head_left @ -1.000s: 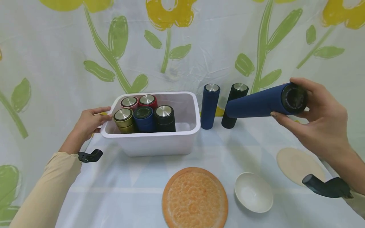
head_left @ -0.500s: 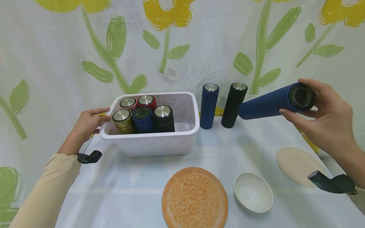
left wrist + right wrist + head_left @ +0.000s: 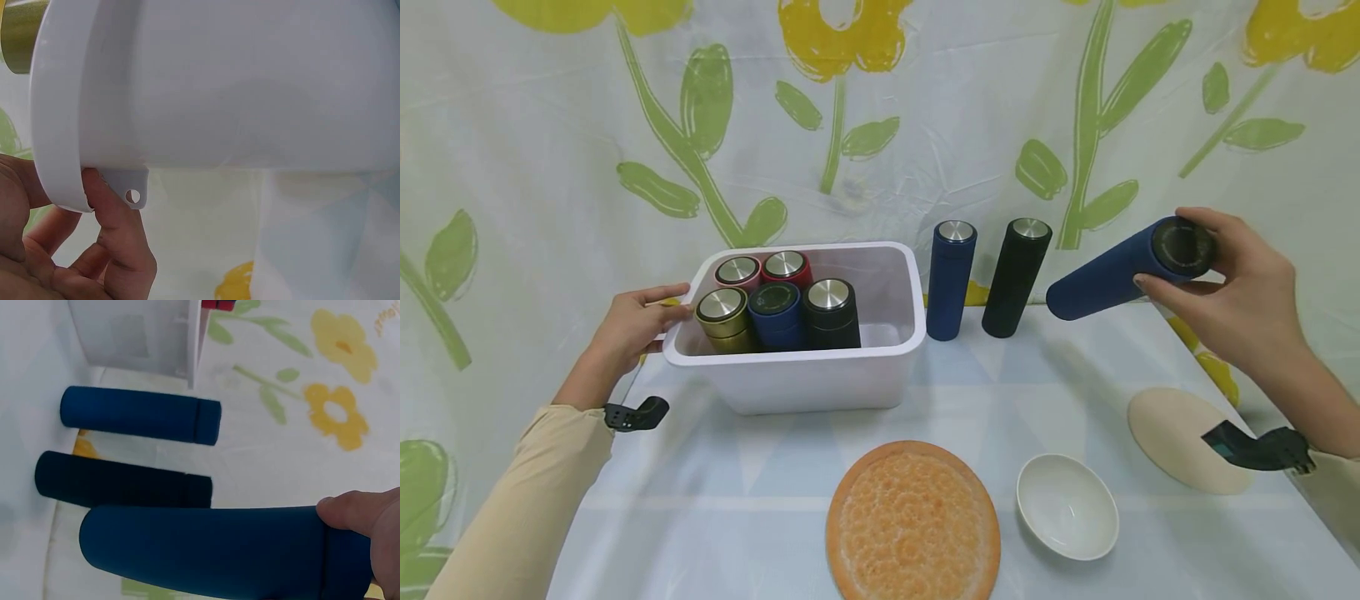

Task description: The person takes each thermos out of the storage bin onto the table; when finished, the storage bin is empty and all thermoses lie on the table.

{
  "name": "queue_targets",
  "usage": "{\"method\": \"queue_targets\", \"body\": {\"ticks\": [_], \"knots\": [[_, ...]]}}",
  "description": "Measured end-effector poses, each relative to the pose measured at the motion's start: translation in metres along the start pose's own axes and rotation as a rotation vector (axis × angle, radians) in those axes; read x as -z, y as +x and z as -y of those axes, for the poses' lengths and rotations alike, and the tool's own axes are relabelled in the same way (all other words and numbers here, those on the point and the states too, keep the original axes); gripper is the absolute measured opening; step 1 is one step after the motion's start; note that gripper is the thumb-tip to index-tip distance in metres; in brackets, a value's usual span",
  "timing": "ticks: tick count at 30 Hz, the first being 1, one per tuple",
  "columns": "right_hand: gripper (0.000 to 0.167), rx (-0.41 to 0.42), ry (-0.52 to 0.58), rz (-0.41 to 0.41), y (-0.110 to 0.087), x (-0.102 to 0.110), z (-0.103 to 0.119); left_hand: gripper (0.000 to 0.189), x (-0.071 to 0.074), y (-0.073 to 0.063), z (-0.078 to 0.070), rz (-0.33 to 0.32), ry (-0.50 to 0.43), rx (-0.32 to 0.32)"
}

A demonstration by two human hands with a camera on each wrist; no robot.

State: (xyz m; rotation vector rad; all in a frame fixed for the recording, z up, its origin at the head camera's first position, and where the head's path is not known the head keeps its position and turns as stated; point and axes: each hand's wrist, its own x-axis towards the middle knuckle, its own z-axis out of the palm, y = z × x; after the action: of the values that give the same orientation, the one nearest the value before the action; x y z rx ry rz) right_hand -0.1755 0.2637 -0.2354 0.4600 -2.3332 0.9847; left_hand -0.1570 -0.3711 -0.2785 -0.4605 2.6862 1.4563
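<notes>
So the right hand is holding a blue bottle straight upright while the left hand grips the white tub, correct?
Not quite: the head view shows the right hand holding the blue bottle tilted over, not upright, while the left hand grips the white tub.

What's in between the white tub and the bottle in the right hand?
A blue bottle and a black bottle stand between the white tub and the held bottle in the head view.

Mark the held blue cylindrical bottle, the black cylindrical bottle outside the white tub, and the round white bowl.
Held blue cylindrical bottle (image 3: 1111,270), head view: side of its body.
Standing black cylindrical bottle (image 3: 1017,279), head view: side wall.
Round white bowl (image 3: 1067,508), head view: bare inside.
</notes>
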Motion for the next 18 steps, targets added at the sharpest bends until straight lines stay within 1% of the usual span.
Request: {"method": "queue_targets", "body": {"ticks": [2,6,10,13,18], "knots": [[0.082,-0.035,-0.025,0.006,0.003,-0.002,-0.008,0.059,0.0,0.0,0.0,0.003,-0.004,0.002],[0.077,-0.077,-0.074,0.02,0.008,-0.006,-0.021,0.058,0.0,0.001,-0.001,0.004,-0.002,0.0],[0.075,-0.117,-0.109,0.058,0.012,-0.013,-0.03,0.058,0.001,0.001,-0.001,0.001,0.006,-0.002],[0.075,-0.144,-0.117,0.093,0.016,-0.019,-0.036,0.059,0.001,0.002,0.0,0.0,0.008,0.0],[0.077,-0.173,-0.109,0.126,0.022,-0.028,-0.042,0.059,0.0,0.002,0.001,-0.003,0.0,0.002]]}}
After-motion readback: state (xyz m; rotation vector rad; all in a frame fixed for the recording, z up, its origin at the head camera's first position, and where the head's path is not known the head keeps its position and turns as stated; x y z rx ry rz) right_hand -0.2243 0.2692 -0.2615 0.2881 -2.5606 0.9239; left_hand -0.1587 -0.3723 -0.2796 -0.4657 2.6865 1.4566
